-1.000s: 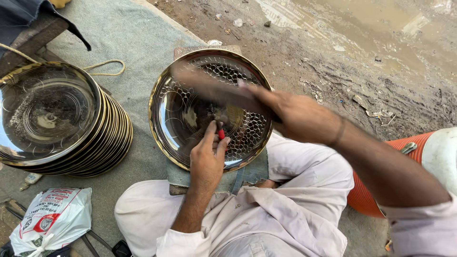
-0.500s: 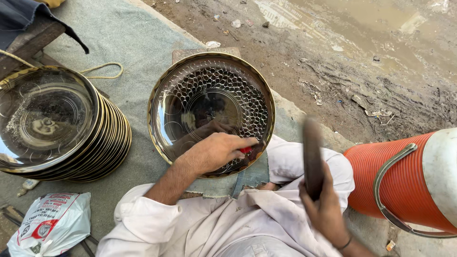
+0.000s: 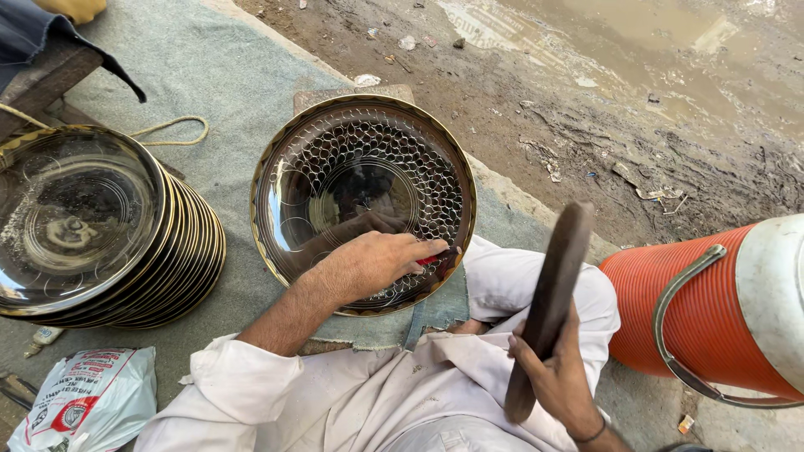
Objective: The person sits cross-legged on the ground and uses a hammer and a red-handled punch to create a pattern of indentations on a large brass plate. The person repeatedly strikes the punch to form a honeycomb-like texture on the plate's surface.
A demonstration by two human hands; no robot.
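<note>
Left grip (image 3: 368, 264) pinches a red-handled tool (image 3: 431, 259) on the patterned tray (image 3: 335, 151); right grip (image 3: 557, 377) clasps a dark mallet (image 3: 548, 293) beside it.

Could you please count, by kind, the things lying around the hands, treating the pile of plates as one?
Patterned metal plate being worked: 1
Stack of plates: 1
Dark wooden bat: 1
Red-handled tool: 1
Orange cooler: 1
White plastic bag: 1
Total: 6

The glossy metal tray (image 3: 363, 201) mirrors light, its rim band stamped. Beside it, the wooden mallet (image 3: 548, 301) looks dark, matt and worn.
</note>
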